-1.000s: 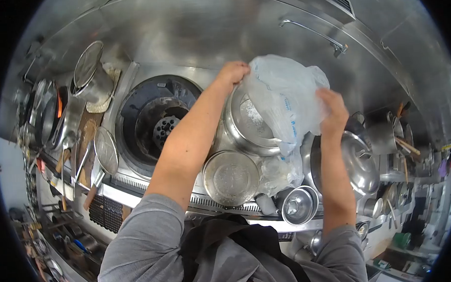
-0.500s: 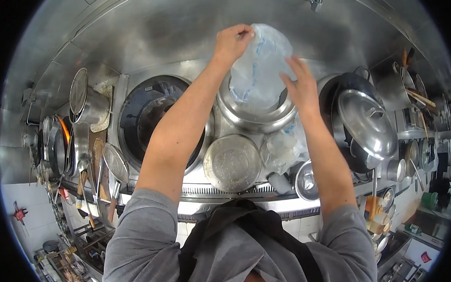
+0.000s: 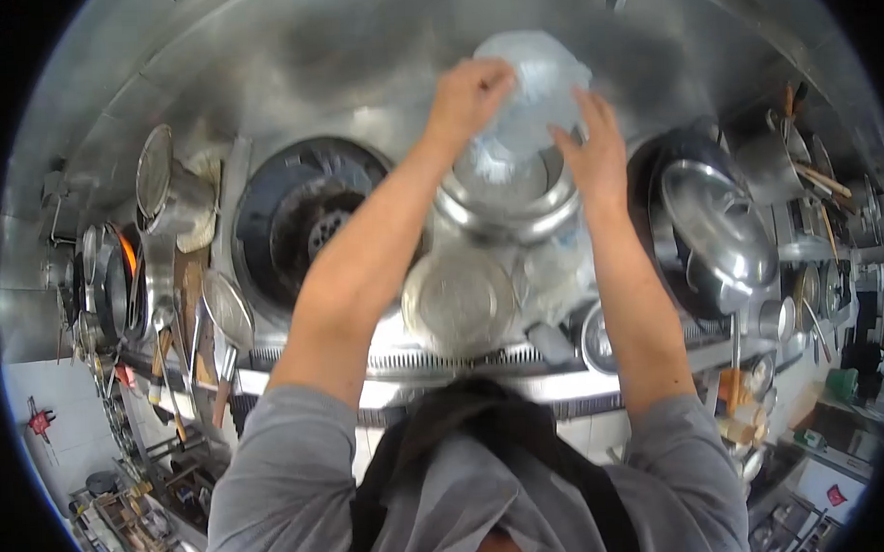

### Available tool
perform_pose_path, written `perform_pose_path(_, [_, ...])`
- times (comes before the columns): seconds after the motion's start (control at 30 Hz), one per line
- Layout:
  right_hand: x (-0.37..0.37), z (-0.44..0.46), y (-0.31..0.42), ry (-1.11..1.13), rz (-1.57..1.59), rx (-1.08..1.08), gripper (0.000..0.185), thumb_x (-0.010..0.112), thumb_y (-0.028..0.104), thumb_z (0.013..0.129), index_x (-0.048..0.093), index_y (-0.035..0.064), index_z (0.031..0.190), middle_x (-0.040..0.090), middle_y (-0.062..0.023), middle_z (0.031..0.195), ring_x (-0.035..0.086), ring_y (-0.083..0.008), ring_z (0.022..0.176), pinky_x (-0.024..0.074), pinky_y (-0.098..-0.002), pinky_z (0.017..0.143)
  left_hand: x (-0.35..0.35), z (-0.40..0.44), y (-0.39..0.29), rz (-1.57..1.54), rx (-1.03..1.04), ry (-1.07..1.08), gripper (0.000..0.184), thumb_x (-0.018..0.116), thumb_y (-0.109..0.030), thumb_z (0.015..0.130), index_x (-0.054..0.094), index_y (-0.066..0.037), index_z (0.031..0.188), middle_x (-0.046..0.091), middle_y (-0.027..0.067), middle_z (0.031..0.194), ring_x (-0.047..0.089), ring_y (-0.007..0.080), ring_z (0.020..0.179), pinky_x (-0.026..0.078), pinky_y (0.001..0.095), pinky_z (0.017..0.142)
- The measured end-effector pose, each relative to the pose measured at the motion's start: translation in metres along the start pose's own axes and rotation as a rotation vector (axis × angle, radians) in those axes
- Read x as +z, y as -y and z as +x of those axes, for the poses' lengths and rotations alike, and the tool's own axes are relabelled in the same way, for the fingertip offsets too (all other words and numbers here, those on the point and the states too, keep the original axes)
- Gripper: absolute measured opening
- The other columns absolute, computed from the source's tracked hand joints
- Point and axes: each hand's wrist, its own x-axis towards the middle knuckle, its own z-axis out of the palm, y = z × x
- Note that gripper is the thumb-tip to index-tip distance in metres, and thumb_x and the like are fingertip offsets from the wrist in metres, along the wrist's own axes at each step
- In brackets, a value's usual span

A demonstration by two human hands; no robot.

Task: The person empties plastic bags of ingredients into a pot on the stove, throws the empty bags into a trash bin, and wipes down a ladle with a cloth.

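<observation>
A pale translucent plastic bag (image 3: 538, 88) with blue print hangs above a round steel pot (image 3: 513, 220) set in the counter. My left hand (image 3: 470, 98) pinches the bag's left edge, its fingers closed. On the bag's right side, my right hand (image 3: 595, 149) has its thumb and fingers spread, touching or very near the plastic. The bag's lower part covers some of the pot's opening. A flat round metal lid or dish (image 3: 459, 303) lies in front of the pot, beside a crumpled clear bag (image 3: 556, 272).
To the left is a dark wok burner (image 3: 304, 232), with a strainer (image 3: 227, 308) and a tall steel pot (image 3: 181, 197) beyond. A domed steel lid (image 3: 721, 229) leans over a dark pan on the right. A small steel bowl (image 3: 597, 339) stands near the front edge.
Compared with a second ago, the bag and both hands are higher in view, and my right hand's fingers have spread. Since half a second ago, the bag has moved slightly right. The camera view has shifted.
</observation>
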Motion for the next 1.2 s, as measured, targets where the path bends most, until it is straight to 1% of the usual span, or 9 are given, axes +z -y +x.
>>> perform_pose_path(0.3, [-0.045, -0.167, -0.066, 0.099, -0.161, 0.338, 0.063, 0.077, 0.025, 0.076, 0.052, 0.0028, 0.128, 0.053, -0.0228, 0.127, 0.055, -0.0404, 0.111, 0.0468, -0.0421, 0.091, -0.034, -0.024, 0.007, 0.079, -0.213, -0.020, 0.016, 0.071, -0.018, 0.083, 0.072, -0.012, 0.097, 0.070, 0.0046, 0.092, 0.063, 0.0158, 0.079, 0.050, 0.0274, 0.068])
perform_pose_path(0.47, [-0.021, -0.215, -0.069, 0.287, -0.331, 0.530, 0.095, 0.083, 0.039, 0.066, 0.035, 0.0056, 0.142, 0.046, -0.0341, 0.129, 0.051, -0.0476, 0.115, 0.0463, -0.0469, 0.093, -0.066, -0.020, -0.009, -0.141, -0.137, -0.236, 0.015, 0.068, -0.017, 0.087, 0.070, -0.006, 0.097, 0.066, -0.0004, 0.086, 0.057, 0.0071, 0.076, 0.045, 0.0222, 0.067])
perform_pose_path(0.73, [0.020, -0.230, -0.072, 0.491, -0.365, 0.672, 0.115, 0.087, 0.027, 0.061, 0.014, 0.0224, 0.151, 0.028, -0.0302, 0.146, 0.046, -0.0453, 0.124, 0.0459, -0.0502, 0.095, -0.165, -0.094, 0.039, -0.656, -0.904, -0.546, 0.019, 0.051, -0.017, 0.095, 0.055, -0.007, 0.111, 0.061, 0.0048, 0.102, 0.060, 0.0188, 0.087, 0.051, 0.0373, 0.075])
perform_pose_path(0.9, [0.036, -0.251, -0.089, 0.557, -0.427, 0.699, 0.110, 0.081, 0.013, 0.067, 0.011, 0.0250, 0.151, 0.032, -0.0288, 0.142, 0.051, -0.0440, 0.117, 0.0476, -0.0482, 0.094, -0.186, -0.162, 0.136, -0.389, -1.284, -0.370, 0.027, 0.056, -0.019, 0.091, 0.056, -0.005, 0.113, 0.062, 0.0116, 0.108, 0.062, 0.0284, 0.096, 0.053, 0.0442, 0.083])
perform_pose_path(0.93, [0.040, -0.255, -0.095, 0.594, -0.378, 0.739, 0.106, 0.076, 0.008, 0.069, 0.011, 0.0246, 0.151, 0.037, -0.0280, 0.138, 0.054, -0.0436, 0.113, 0.0483, -0.0477, 0.092, -0.188, -0.159, 0.139, -0.386, -1.285, -0.373, 0.027, 0.056, -0.019, 0.091, 0.056, -0.005, 0.113, 0.062, 0.0116, 0.108, 0.062, 0.0284, 0.096, 0.053, 0.0442, 0.083])
perform_pose_path(1.0, [0.044, -0.258, -0.103, 0.635, -0.322, 0.778, 0.101, 0.072, 0.004, 0.071, 0.012, 0.0243, 0.151, 0.041, -0.0272, 0.133, 0.057, -0.0432, 0.108, 0.0491, -0.0472, 0.090, -0.194, -0.144, 0.139, 0.558, -1.144, -0.198, 0.031, 0.064, -0.015, 0.082, 0.062, -0.003, 0.110, 0.065, 0.0128, 0.103, 0.063, 0.0252, 0.095, 0.052, 0.0367, 0.082])
perform_pose_path(1.03, [0.045, -0.257, -0.103, 0.636, -0.311, 0.790, 0.094, 0.067, 0.000, 0.072, 0.018, 0.0226, 0.150, 0.046, -0.0261, 0.126, 0.058, -0.0423, 0.104, 0.0491, -0.0473, 0.089, -0.187, -0.137, 0.123, 0.566, -1.144, -0.196, 0.031, 0.064, -0.015, 0.082, 0.062, -0.003, 0.110, 0.065, 0.0128, 0.103, 0.063, 0.0252, 0.095, 0.052, 0.0367, 0.082])
perform_pose_path(1.1, [0.047, -0.256, -0.108, 0.628, -0.295, 0.803, 0.088, 0.062, -0.004, 0.073, 0.023, 0.0210, 0.148, 0.051, -0.0249, 0.118, 0.059, -0.0415, 0.101, 0.0490, -0.0474, 0.088, -0.140, -0.109, 0.065, 0.738, -0.337, -0.365, 0.039, 0.069, -0.019, 0.077, 0.061, -0.004, 0.113, 0.065, 0.0169, 0.103, 0.063, 0.0298, 0.099, 0.050, 0.0375, 0.088])
perform_pose_path(1.2, [0.048, -0.257, -0.113, 0.487, -0.244, 0.755, 0.075, 0.058, -0.007, 0.073, 0.039, 0.0175, 0.142, 0.056, -0.0240, 0.111, 0.059, -0.0407, 0.101, 0.0482, -0.0466, 0.089, -0.064, -0.083, -0.006, 0.701, -0.136, 0.059, 0.049, 0.071, -0.024, 0.074, 0.059, -0.002, 0.117, 0.055, 0.0196, 0.126, 0.050, 0.0345, 0.120, 0.042, 0.0424, 0.099])
